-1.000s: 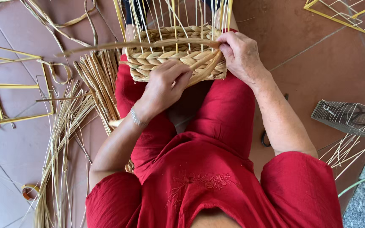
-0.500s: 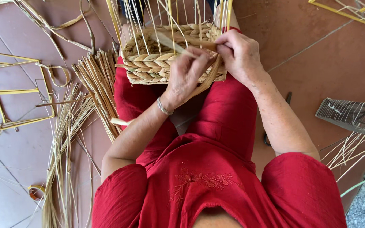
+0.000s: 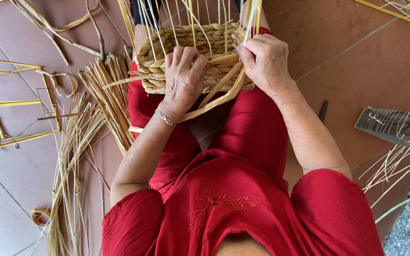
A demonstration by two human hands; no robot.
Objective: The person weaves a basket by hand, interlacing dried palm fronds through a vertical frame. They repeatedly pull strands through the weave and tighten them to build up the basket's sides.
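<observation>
While the half-woven basket (image 3: 191, 52) rests on the red-clad lap, the left hand (image 3: 183, 78) presses curled fingers against its near wall, and the right hand (image 3: 266, 61) pinches a flat straw strand (image 3: 219, 92) at its right corner. Weaving step; next calls for threading between upright stakes (image 3: 193, 19). Left of basket, a straw bundle (image 3: 112, 99) crowds; right, bare tiles

Straw gold on red cloth, terracotta underfoot.
Your woven basket (image 3: 191, 52) at 12 o'clock is pale straw-yellow with a braided pattern; loose reeds (image 3: 107, 90) at 10 o'clock match it, tan-gold. Your dress (image 3: 233, 199) is solid red, same-red embroidered flower at the chest. Floor tiles (image 3: 347, 57) run terracotta brown. Wire frame (image 3: 5, 102) at 9 o'clock: bright yellow. Silver bracelet (image 3: 165, 118) on your left wrist.
</observation>
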